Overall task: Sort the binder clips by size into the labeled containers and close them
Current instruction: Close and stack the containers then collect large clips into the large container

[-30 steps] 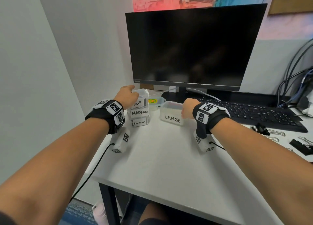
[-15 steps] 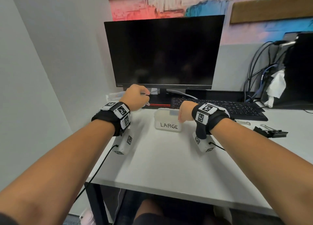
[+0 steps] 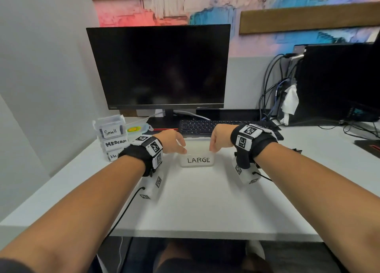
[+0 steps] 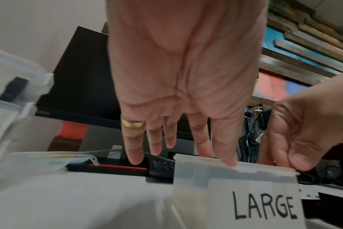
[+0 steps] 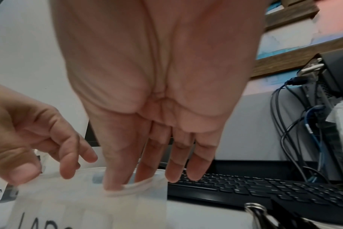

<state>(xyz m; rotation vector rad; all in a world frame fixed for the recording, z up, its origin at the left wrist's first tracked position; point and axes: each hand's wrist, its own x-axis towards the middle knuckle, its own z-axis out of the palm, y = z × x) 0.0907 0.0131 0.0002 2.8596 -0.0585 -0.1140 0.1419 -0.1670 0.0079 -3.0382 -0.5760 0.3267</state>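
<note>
Left hand (image 3: pixel 171 142) has come off the small/medium stack (image 3: pixel 112 137) and now sits at the LARGE container (image 3: pixel 197 159), opposite the right hand (image 3: pixel 221 138). Left fingers (image 4: pixel 225 148) straight, tips resting on the lid edge, gripping nothing. Right fingers (image 5: pixel 117 170) also extended; the thumb tip looks tucked under a lifted tab at the rim, not a full grip. Step, as I read it: dealing with the LARGE lid, and whether it's opening or snapping shut I can't tell. Next move needs even pressure at both ends, or a clean peel. Container sits mid tabletop (image 3: pixel 205 207), just in front of the keyboard (image 3: pixel 197 126). Loose binder clip (image 5: pixel 258 215) lies right of it. Monitor (image 3: pixel 158 67) behind, cables (image 3: pixel 269 87) and a painted wall beyond.
</note>
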